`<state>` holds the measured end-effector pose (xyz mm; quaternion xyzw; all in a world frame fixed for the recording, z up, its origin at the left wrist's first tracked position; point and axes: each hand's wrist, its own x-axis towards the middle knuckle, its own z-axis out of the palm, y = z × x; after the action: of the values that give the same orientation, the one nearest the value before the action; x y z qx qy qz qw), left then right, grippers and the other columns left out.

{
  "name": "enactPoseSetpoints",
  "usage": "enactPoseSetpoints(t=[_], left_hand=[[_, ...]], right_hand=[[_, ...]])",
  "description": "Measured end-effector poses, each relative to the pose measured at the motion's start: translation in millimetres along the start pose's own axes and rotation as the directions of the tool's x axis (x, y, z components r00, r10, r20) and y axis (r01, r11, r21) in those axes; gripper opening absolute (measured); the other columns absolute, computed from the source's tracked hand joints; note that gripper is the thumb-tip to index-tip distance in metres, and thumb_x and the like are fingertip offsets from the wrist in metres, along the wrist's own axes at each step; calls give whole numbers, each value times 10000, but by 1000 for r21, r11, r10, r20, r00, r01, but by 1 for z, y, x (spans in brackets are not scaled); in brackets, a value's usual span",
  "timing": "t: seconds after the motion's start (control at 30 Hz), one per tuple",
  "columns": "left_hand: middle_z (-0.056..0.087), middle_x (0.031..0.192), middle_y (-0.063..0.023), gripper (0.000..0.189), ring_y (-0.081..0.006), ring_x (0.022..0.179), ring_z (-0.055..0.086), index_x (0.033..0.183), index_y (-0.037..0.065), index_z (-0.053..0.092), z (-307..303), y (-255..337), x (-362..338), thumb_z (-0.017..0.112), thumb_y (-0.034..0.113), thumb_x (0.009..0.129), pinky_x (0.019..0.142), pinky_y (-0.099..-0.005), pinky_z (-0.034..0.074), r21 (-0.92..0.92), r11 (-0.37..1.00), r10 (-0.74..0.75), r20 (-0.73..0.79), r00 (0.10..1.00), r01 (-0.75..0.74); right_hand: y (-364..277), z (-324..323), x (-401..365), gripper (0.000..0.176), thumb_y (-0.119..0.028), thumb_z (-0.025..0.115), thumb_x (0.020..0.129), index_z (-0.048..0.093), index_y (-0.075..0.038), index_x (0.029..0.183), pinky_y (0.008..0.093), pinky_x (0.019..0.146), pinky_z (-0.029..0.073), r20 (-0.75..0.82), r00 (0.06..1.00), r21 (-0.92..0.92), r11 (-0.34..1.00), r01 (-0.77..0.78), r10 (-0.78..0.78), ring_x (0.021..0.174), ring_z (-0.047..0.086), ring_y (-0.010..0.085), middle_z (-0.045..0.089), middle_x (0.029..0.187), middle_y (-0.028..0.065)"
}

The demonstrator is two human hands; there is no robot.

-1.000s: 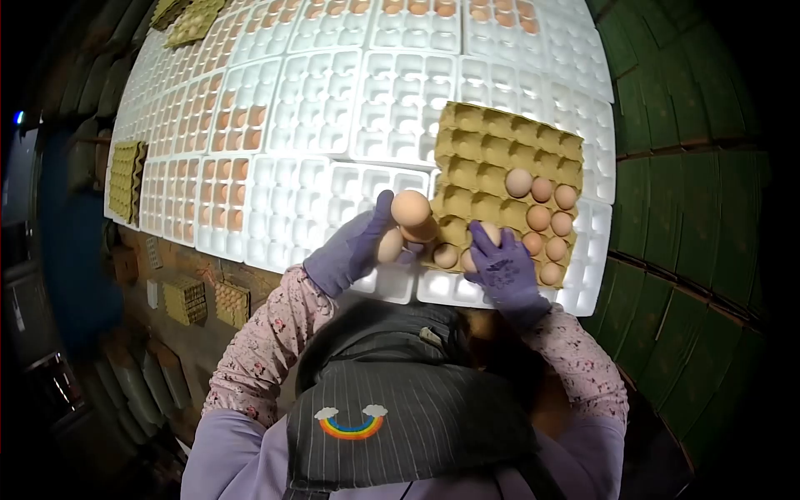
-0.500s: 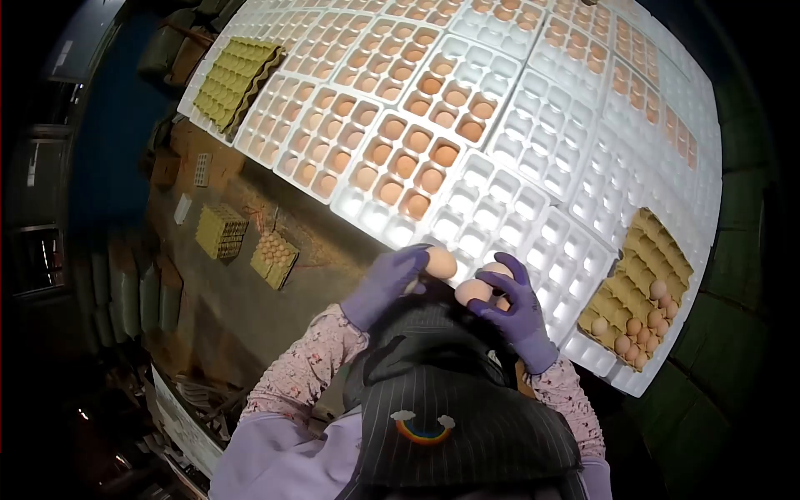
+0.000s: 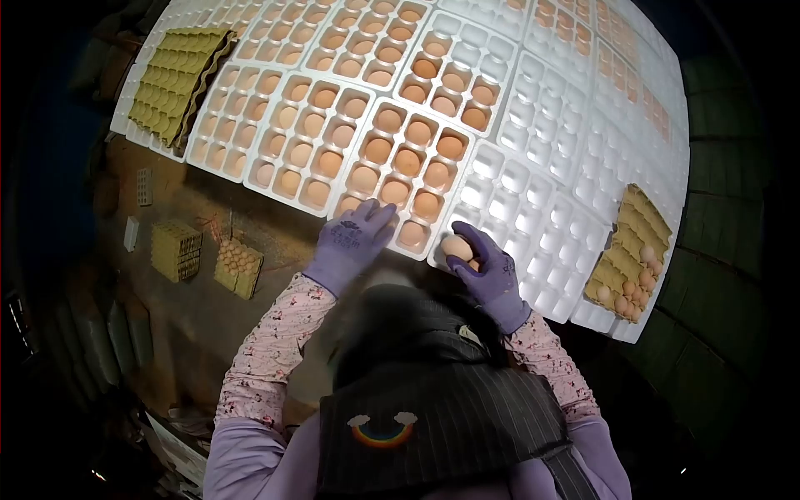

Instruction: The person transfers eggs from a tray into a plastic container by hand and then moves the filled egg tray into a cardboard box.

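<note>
My left hand, in a purple glove, reaches into the near row of a white foam tray of brown eggs. Its fingers curl down over the middle cell, on an egg that they mostly hide. Eggs show in the cells on both sides, one of them a brown egg. My right hand, gloved alike, is closed around a pale egg just over the near edge of an empty-celled foam tray. Part of another egg shows under its fingers.
More foam trays cover the table, several filled with eggs. A yellow pulp tray with loose eggs lies at the right. Stacked pulp trays stand at the far left. On the floor are a tray stack and a tray of eggs.
My left hand has moved from in front of my body to the tray's near row, where eggs now sit in cells that were empty. My right hand still holds eggs. The view has shifted.
</note>
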<state>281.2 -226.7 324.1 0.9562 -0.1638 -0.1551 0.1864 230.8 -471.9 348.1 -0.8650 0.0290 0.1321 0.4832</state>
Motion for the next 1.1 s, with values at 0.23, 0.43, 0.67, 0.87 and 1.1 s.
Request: enactPoseSetpoints(t=[0.23,0.43,0.67,0.87,1.1], left_hand=[[580,1281,-149,449,-330,1170,575,1290,56,580,38,64,10,690,138,862,984,-373,486,-608,769,115,-173,978,-198],[497,1365,-133,507,-369,1376,350,1392,51,467,96,84,36,564,227,926,1167,-600,132,31,913,407,-89,909,-406],[522,1317,-115,494,-347,1352,376,1355,69,514,89,89,34,627,190,890,1170,-581,179,56,915,403,-197,894,-400],[606,1231,-111,376,-333,1245,499,1247,77,613,72,239,86,649,126,877,1119,-503,332,-176,736,628,-182,756,-654],[650,1142,-102,367,-307,1166,556,1222,107,628,137,458,169,675,169,864,1089,-462,381,-187,595,760,-187,623,-782]], right_hand=[[37,-7,-50,423,-271,774,769,635,-129,1142,369,780,554,-224,970,-325,946,13,-90,956,661,255,661,1078,67],[60,-7,-38,389,-180,683,800,615,-120,1179,410,803,481,-224,957,-504,862,48,-185,897,574,275,580,959,74],[97,-30,-57,464,-48,670,754,596,-75,1212,493,969,437,-280,876,-399,878,266,-393,1019,548,313,575,1009,102],[117,-152,-122,273,-31,693,839,649,16,1104,463,919,470,-597,745,-410,911,33,-296,1065,574,340,627,1125,130],[266,-379,-153,318,-149,647,886,642,-76,1196,397,879,518,-718,695,-234,955,-183,-43,1075,606,308,628,1198,142]])
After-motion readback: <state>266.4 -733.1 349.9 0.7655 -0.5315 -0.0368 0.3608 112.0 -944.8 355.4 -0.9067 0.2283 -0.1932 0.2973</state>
